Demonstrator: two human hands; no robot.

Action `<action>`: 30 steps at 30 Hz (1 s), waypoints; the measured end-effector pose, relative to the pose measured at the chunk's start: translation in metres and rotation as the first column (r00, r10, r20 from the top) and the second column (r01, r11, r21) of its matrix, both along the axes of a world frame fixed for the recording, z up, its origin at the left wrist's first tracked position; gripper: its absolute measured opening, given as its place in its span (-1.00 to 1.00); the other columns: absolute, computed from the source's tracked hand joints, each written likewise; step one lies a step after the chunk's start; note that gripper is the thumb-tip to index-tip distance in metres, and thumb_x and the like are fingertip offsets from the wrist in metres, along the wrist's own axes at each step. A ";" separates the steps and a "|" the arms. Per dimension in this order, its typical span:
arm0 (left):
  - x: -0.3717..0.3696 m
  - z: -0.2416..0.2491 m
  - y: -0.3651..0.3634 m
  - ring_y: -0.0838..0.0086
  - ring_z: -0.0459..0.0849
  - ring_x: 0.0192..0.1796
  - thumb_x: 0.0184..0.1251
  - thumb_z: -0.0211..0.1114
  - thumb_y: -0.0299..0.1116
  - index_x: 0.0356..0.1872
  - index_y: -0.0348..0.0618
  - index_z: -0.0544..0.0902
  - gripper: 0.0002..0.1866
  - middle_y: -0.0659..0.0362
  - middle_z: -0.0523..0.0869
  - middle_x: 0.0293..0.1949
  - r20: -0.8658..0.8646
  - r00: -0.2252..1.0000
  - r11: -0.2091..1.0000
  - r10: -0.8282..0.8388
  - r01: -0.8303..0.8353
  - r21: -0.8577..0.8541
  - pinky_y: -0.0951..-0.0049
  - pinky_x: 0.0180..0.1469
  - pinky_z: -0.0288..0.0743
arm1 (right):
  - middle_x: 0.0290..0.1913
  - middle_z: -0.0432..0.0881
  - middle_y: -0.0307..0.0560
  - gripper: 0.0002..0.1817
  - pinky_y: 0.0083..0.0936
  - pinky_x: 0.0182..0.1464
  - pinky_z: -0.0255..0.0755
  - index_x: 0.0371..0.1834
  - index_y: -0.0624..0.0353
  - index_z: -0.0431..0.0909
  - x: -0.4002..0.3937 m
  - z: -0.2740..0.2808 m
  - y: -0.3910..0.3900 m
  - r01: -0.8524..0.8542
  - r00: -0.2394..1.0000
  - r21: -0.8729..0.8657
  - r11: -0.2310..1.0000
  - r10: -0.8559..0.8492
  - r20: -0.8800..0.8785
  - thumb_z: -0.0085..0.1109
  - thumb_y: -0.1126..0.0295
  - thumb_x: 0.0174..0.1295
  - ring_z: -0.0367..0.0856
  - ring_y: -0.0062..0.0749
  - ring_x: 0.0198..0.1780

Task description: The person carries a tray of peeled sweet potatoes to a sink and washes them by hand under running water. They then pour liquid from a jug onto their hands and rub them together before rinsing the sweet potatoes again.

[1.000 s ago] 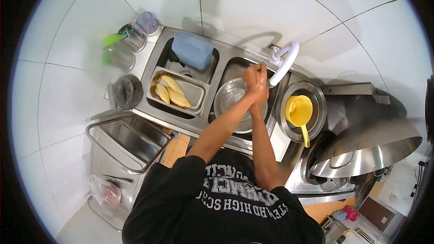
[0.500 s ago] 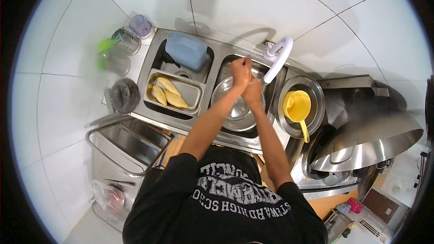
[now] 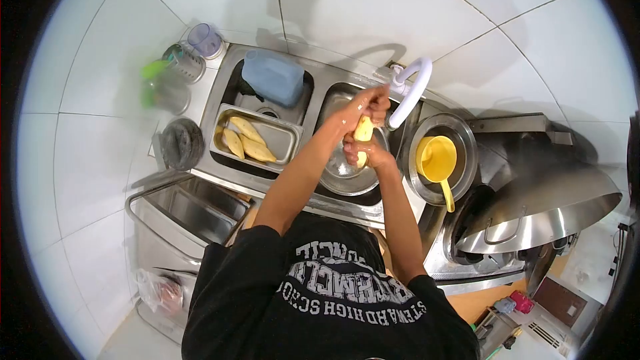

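An elongated yellow piece of produce (image 3: pixel 363 131) is clasped in the grip of the right hand (image 3: pixel 374 153), just left of the white faucet (image 3: pixel 419 88). The left hand (image 3: pixel 364 108) is curled near the piece's upper end (whether anything is gripped there cannot be told). Three similar pieces (image 3: pixel 259 151) are contained in a steel tray (image 3: pixel 284 141), farther left of the faucet.

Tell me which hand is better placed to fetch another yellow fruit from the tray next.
Probably the left hand: its forearm is nearer the tray, while the right hand is wrapped around the held fruit.
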State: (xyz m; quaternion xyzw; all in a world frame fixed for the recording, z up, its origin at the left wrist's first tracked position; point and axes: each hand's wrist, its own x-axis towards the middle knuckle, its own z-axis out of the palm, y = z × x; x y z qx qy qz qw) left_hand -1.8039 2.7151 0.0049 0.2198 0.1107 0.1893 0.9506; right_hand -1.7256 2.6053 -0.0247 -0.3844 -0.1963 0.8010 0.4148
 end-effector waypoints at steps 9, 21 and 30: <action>0.008 -0.057 -0.052 0.24 0.62 -0.04 0.27 0.24 -0.16 -0.01 -0.21 0.54 -0.62 -0.05 0.67 -0.13 -0.353 0.620 0.521 0.701 -0.106 0.847 0.32 -0.02 0.43 | -0.14 0.58 -0.04 -0.60 -0.41 -0.03 0.40 -0.02 0.37 0.43 0.004 -0.017 0.009 0.080 0.419 0.443 0.893 -0.433 0.798 0.20 0.44 0.07 0.53 -0.33 -0.06; -0.001 -0.052 -0.093 0.40 0.51 0.03 0.45 0.03 -0.12 0.24 -0.17 0.36 -0.53 0.11 0.53 0.04 -0.426 0.807 0.910 0.408 -0.396 0.122 0.39 0.10 0.39 | 0.44 0.11 0.24 -0.33 -0.34 0.43 -0.06 0.43 0.30 0.05 -0.014 -0.006 0.008 0.395 0.575 0.308 0.866 -0.494 0.652 -0.38 -0.01 0.45 0.07 -0.03 0.46; -0.035 -0.033 -0.062 0.45 0.61 -0.39 0.23 0.14 -0.42 0.13 -0.25 0.38 -0.58 0.13 0.62 -0.36 -0.635 0.690 0.812 0.346 0.119 0.571 0.45 -0.43 0.47 | 0.02 0.54 0.16 -0.54 -0.31 0.14 0.33 0.16 0.35 0.40 -0.004 -0.019 -0.007 0.217 0.377 0.509 0.833 -0.552 0.743 0.08 0.23 0.32 0.50 -0.22 0.07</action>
